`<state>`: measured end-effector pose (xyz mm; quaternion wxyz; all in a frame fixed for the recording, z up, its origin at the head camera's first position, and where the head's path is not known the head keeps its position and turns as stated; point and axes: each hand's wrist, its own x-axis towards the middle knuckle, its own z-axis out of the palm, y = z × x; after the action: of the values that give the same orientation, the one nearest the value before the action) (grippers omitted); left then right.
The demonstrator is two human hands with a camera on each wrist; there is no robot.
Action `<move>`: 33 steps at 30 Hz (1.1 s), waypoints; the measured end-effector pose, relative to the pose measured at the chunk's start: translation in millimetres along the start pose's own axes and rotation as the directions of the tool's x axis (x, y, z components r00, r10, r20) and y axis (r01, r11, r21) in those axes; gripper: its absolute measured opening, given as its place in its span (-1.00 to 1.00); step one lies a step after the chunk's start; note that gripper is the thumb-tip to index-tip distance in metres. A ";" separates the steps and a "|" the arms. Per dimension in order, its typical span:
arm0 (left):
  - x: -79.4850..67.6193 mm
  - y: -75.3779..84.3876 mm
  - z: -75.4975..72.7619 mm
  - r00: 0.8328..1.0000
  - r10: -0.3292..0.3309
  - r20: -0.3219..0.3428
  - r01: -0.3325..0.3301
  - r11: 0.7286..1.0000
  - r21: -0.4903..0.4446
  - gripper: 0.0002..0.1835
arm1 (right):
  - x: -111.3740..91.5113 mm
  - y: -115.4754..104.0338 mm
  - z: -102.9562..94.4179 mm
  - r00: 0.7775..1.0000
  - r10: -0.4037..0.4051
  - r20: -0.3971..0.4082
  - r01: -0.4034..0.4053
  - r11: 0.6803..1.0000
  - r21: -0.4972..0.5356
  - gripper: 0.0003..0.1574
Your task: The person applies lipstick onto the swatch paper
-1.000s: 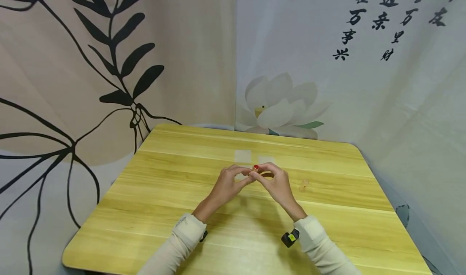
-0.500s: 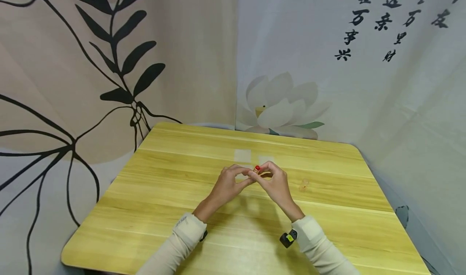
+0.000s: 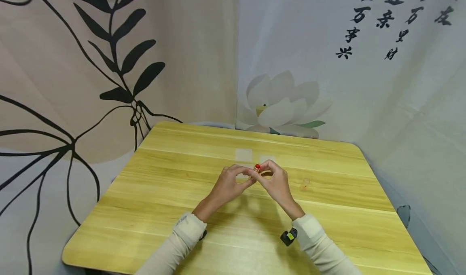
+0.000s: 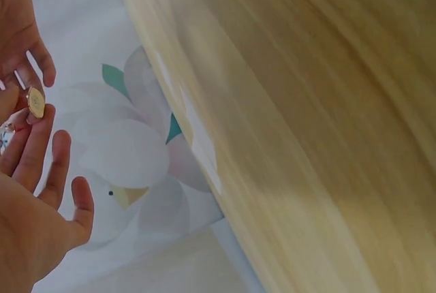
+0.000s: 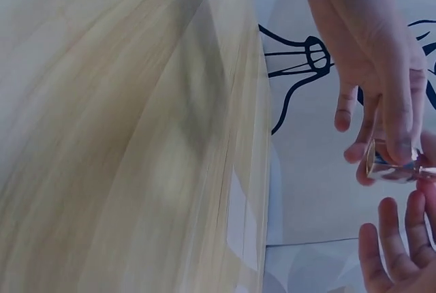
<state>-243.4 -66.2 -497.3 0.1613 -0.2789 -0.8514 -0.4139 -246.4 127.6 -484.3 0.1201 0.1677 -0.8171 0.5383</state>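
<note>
In the head view, my left hand [image 3: 228,184] and right hand [image 3: 275,184] meet over the middle of the table, fingertips together on a small cylinder with a red tip [image 3: 257,168]. The right wrist view shows the cylinder [image 5: 392,167] as clear and shiny with a gold-toned rim, pinched in the left hand [image 5: 381,54]. At lower right there, the right hand [image 5: 402,252] has its thumb and fingertips at the narrower end, other fingers spread. A pale gold, flat round end [image 4: 36,102] shows in the left wrist view. Fingers hide much of the cylinder.
The wooden table [image 3: 145,210] has rounded corners. Pale square patches [image 3: 243,155] lie on it beyond the hands, and a small see-through orange-tinted mark [image 3: 305,183] lies to the right. Printed curtains [image 3: 196,64] hang behind the table.
The red tip shows slightly more above the fingertips and has shifted a little to the right. Both hands stay nearly in place.
</note>
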 end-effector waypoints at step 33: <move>86.7 -74.9 -42.4 0.989 -0.063 0.132 -0.009 0.872 0.490 -0.71 | 85.1 69.6 -16.5 0.960 0.114 0.256 -0.001 0.915 -0.403 -0.40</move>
<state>-355.8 -107.9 -473.8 0.1590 -0.2462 -0.9415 -0.1664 -352.1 155.8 -504.3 0.0218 0.1882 -0.9229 0.3353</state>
